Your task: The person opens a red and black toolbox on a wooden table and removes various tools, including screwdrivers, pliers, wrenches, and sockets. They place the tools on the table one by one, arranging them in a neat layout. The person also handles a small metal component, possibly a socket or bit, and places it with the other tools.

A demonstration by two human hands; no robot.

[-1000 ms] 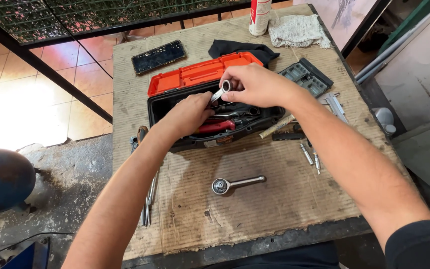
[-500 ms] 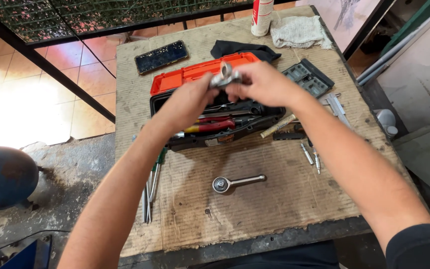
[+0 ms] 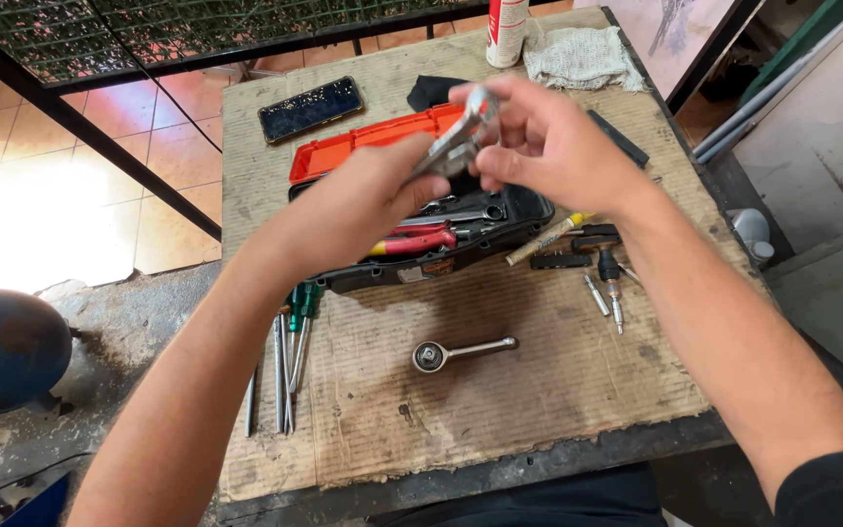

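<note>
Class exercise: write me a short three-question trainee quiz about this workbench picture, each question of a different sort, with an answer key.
1. True or false: the silver ratchet wrench lies on the cardboard-covered workbench, touched by no hand.
2. Where is the open black toolbox with orange lid? A) beneath the raised hands B) on the floor
3. Fill in: the left hand and right hand together hold a small ____ tool.

Key: 1 true; 2 A; 3 metal.

A second ago the left hand [image 3: 363, 200] is down in the open toolbox [image 3: 500, 229]; now it is raised above it, meeting the right hand [image 3: 548, 146]. Both hands now grip the small metal tool [image 3: 461, 141], held higher and nearer than before.
</note>
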